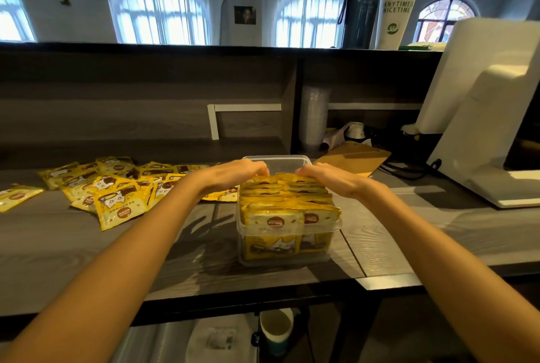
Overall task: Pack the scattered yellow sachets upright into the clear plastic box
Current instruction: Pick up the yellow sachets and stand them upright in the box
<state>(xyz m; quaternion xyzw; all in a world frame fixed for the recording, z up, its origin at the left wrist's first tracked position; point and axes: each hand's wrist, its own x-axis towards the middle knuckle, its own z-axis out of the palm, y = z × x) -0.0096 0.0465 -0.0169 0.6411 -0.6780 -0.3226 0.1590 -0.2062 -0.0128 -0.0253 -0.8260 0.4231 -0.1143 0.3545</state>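
So the clear box [292, 158] sits on the table [394, 234] a bit right of centre, and it's already mostly stuffed. The packed sachets [287, 202] stand in a row that runs from the near wall toward the far one, each one turned flat-face toward the camera with its top edge lying left to right.

Both hands are at the far end of that row. The left hand [233, 174] and right hand [331, 180] come in from either side, with the fingers close together and curled down over the top edges of the farthest sachets. The thumbs are hidden, so I honestly can't tell if it's a real pinch or just a pull toward the near side to squash the row.

What matters, I think, is this: the only free room in the box is the strip just beyond the fingertips, against the far wall. The loose sachets [117, 190] are lying flat in a heap on the left, near the box, some overlapping. That puts them much closer to the left hand, so I'd guess that one reaches over while the right keeps the row from flopping.
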